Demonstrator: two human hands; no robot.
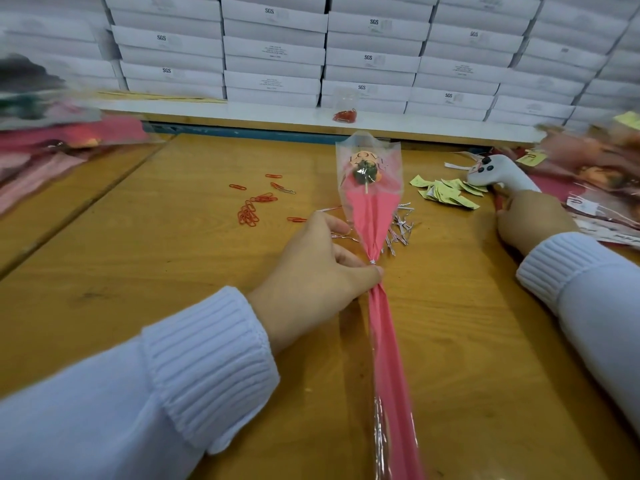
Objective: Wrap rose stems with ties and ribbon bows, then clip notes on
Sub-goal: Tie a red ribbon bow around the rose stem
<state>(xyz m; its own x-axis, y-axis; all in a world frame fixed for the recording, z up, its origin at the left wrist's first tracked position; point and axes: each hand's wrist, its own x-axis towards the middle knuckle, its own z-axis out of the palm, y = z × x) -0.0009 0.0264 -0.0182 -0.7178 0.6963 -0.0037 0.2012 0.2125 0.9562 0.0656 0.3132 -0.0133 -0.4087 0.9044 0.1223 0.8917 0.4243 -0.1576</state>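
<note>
Rose (370,209) in pink-and-clear wrap is being held low over the desk (173,271), bloom pointing away and stem running toward the person. The left hand (322,268) is pinching it with its fingers at its single silver tie (372,262). The right hand (530,220) is resting beside a white tool (498,173), its fingers hidden. Red paper clips (252,209), spare ties (398,232) and yellow notes (446,194) are crowding around, too heaped to count.
</note>
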